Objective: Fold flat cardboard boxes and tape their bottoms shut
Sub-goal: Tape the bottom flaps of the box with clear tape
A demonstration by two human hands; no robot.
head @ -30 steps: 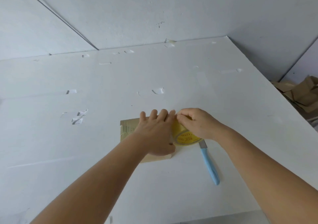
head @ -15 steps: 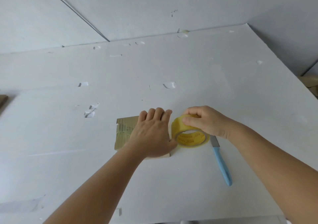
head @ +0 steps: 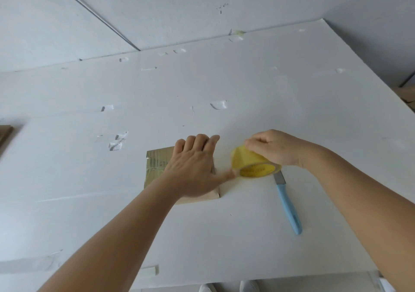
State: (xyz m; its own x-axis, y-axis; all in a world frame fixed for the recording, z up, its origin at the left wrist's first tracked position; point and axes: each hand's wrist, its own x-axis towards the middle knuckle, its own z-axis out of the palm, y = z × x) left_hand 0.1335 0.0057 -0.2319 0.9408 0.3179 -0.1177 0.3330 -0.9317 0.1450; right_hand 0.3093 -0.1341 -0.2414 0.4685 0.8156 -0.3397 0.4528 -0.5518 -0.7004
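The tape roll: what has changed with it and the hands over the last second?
The right hand drew the yellow tape roll rightward, away from the cardboard box, and tipped it up. The left hand stayed flat on the box, thumb now reaching toward the roll. The blue knife stayed on the table.

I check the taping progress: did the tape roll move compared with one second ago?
Yes. The tape roll has moved right, away from the cardboard box; it was against the box's right edge and now stands apart, above the knife.
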